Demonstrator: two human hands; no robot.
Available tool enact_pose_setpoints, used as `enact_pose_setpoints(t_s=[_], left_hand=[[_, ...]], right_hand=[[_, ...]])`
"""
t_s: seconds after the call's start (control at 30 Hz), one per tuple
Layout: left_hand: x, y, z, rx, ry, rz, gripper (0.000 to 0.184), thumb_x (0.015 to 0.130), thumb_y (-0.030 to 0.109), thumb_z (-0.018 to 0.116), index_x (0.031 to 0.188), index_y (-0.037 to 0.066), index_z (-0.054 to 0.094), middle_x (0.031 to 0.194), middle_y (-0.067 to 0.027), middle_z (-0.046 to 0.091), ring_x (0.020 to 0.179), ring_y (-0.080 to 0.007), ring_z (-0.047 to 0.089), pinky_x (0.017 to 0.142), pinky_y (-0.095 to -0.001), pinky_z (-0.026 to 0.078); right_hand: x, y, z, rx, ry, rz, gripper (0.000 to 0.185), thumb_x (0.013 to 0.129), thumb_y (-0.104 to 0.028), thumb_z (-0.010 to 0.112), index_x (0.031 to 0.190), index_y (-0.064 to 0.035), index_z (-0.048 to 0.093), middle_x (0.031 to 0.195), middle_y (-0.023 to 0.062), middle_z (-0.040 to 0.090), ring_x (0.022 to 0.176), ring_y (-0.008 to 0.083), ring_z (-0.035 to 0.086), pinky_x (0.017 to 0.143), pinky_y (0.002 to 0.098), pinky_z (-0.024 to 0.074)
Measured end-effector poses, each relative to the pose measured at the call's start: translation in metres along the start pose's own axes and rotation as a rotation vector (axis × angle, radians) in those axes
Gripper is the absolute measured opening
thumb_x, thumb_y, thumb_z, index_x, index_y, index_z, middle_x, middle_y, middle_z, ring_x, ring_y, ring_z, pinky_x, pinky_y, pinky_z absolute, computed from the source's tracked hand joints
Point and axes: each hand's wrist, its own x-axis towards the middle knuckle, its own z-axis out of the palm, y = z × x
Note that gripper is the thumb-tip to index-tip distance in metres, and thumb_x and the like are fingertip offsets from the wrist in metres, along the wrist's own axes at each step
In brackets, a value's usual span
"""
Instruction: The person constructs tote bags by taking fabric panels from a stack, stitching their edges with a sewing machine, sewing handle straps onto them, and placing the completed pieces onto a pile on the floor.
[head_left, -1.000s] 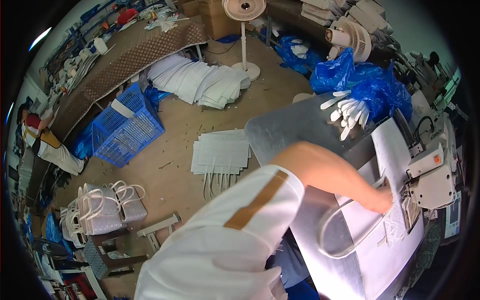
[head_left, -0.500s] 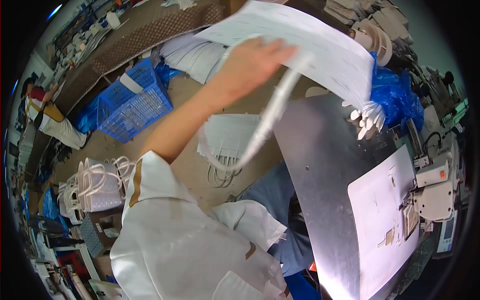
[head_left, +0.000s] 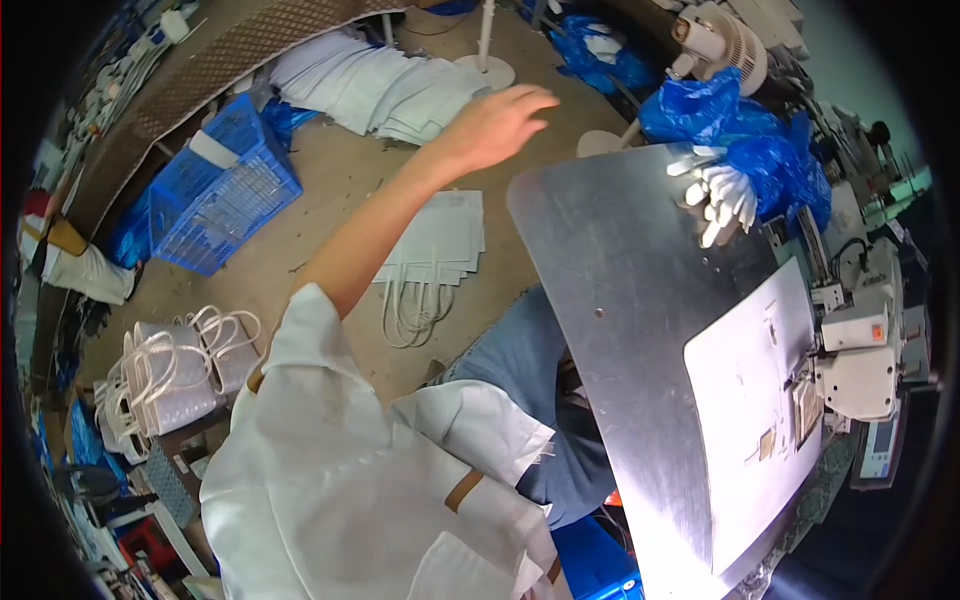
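My left hand (head_left: 495,128) is stretched out over the floor with nothing in it, fingers loosely extended and the thumb apart. Below it lies a stack of white bag panels (head_left: 440,230) with looped cord handles (head_left: 415,310) pointing toward me. Just beyond the hand, a long fanned row of white sheets (head_left: 370,85) rests on the floor. My right hand is out of the picture.
To the right stands a metal worktable (head_left: 620,250) with a white template sheet (head_left: 745,400), a sewing machine (head_left: 860,350) and white strips (head_left: 722,195) beside blue plastic (head_left: 775,165). A blue crate (head_left: 225,190) and white handled bags (head_left: 175,375) are on the left.
My left hand has let go of the large white panel with its handle, which no longer hangs in the air. The view has shifted slightly.
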Motion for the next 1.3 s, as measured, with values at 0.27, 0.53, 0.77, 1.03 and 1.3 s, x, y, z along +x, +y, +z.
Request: enact_pose_setpoints(t_s=[0.27,0.53,0.77,1.03,1.3], left_hand=[[0.122,0.222,0.1,-0.732,-0.499,0.645,0.018,0.094,0.013,0.064,0.107,0.003,0.071,0.107,-0.0136,0.069,0.101,-0.0321,0.066,0.089,-0.0399,0.053],[0.067,0.319,0.172,-0.911,-0.69,0.986,0.02,0.09,0.003,0.065,0.11,0.001,0.07,0.122,-0.0142,0.066,0.121,-0.0319,0.059,0.105,-0.0396,0.045],[0.063,0.295,0.169,-0.873,-0.673,0.804,0.021,0.088,0.002,0.066,0.109,0.003,0.07,0.124,-0.014,0.066,0.124,-0.0344,0.057,0.108,-0.0446,0.043],[0.065,0.296,0.173,-0.881,-0.683,0.812,0.02,0.087,0.003,0.066,0.107,0.003,0.07,0.122,-0.0141,0.067,0.124,-0.0347,0.057,0.109,-0.0455,0.041],[0.039,0.318,0.129,-1.334,-1.129,0.253,0.022,0.093,0.003,0.066,0.115,-0.001,0.066,0.113,-0.0107,0.069,0.109,-0.0194,0.065,0.1,-0.0342,0.049]], right_hand=[[-0.012,-0.027,-0.078,-0.313,0.218,-0.045,0.032,0.089,-0.006,0.07,0.12,0.0016,0.064,0.111,0.0141,0.067,0.095,0.0214,0.065,0.077,0.0301,0.0584],[-0.008,-0.015,-0.041,0.854,0.502,0.279,0.025,0.096,0.002,0.061,0.121,0.0014,0.059,0.118,0.0123,0.065,0.11,0.0216,0.067,0.098,0.0327,0.0548],[0.001,-0.011,-0.003,1.023,0.496,0.377,0.023,0.099,0.0,0.056,0.121,0.0038,0.058,0.118,0.0155,0.064,0.11,0.0244,0.067,0.101,0.0376,0.0549],[0.01,-0.019,0.021,1.108,0.419,0.382,0.021,0.101,-0.002,0.051,0.121,0.0043,0.057,0.117,0.0165,0.063,0.109,0.0252,0.067,0.103,0.043,0.0542],[-0.005,-0.037,0.056,1.004,0.203,0.39,0.015,0.102,-0.005,0.052,0.112,0.0052,0.057,0.108,0.016,0.06,0.101,0.0237,0.067,0.1,0.0491,0.0554]])
